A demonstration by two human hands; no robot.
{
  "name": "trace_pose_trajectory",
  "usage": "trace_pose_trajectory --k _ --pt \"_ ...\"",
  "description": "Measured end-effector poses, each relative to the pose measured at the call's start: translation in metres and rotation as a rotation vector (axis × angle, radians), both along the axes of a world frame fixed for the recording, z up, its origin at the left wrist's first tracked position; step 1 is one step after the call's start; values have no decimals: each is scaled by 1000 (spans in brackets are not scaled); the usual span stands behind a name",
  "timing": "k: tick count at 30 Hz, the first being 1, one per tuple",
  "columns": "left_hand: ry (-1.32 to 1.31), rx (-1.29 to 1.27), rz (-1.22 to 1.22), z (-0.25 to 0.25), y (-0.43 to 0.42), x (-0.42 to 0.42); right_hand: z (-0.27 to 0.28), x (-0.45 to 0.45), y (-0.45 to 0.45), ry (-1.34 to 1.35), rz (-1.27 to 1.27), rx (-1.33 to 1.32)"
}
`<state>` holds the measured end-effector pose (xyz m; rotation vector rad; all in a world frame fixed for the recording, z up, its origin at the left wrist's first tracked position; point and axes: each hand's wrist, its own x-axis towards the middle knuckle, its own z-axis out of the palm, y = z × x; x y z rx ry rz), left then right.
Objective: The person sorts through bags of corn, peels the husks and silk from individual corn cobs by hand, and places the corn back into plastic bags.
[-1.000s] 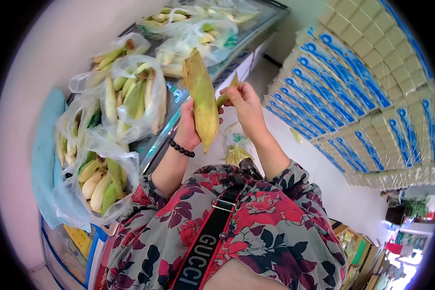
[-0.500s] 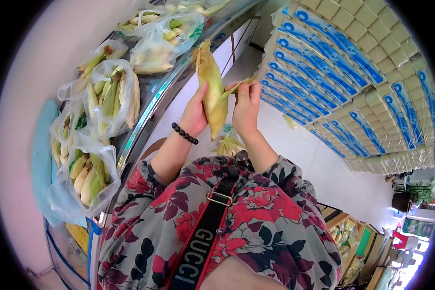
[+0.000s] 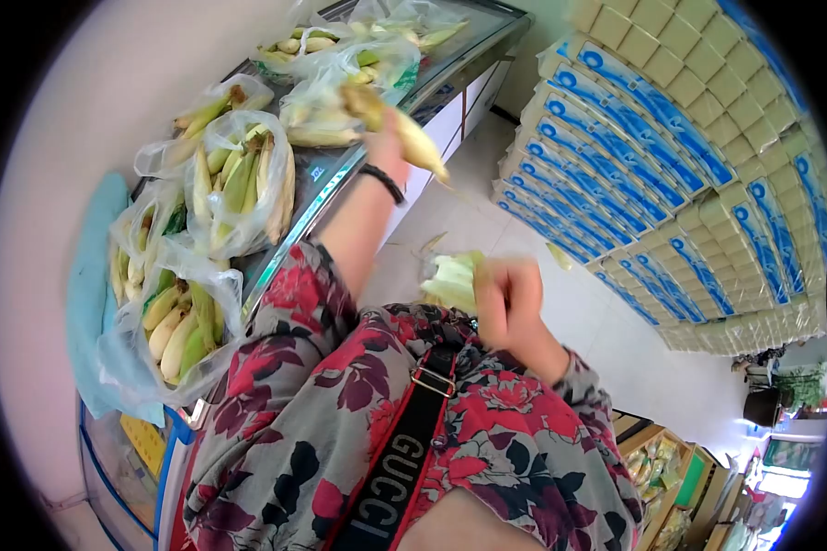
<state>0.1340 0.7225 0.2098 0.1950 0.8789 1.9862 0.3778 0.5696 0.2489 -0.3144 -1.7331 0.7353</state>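
My left hand [image 3: 389, 147] is closed around an ear of corn [image 3: 421, 149], holding it tilted over the edge of the glass-topped counter, close to the bagged corn. Its tip points down and to the right, and a dark beaded bracelet [image 3: 383, 183] is on that wrist. My right hand [image 3: 512, 298] is lower, in front of my body, its fingers curled and somewhat blurred. Whatever these fingers may hold is hidden. Just left of them, pale green corn husks [image 3: 450, 281] show below, partly covered by the hand.
Plastic bags of corn [image 3: 239, 188] line the counter [image 3: 326, 188] on the left, beside a light blue cloth [image 3: 92, 303]. Tall stacks of wrapped paper packs [image 3: 606, 138] stand at the right. A loose husk piece [image 3: 559, 256] lies on the floor. Wooden bins [image 3: 657, 459] are at lower right.
My left hand has carried the ear up toward the bagged corn on the counter. My right hand has parted from the ear's husk leaf and dropped toward the husks below.
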Motion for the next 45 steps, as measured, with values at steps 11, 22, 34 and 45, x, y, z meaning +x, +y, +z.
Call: trace_pose_trajectory --k 11,22,34,45 --pt "436 156 -218 25 -58 25 -78 -1 96 -565 -293 89" --pt "798 225 -219 57 -76 15 -57 -35 76 -416 472 -833" --pt "617 103 -429 52 -68 0 -43 -29 71 -407 576 -973" --pt "1534 -381 202 -15 -51 -61 -28 86 59 -296 409 -1150"
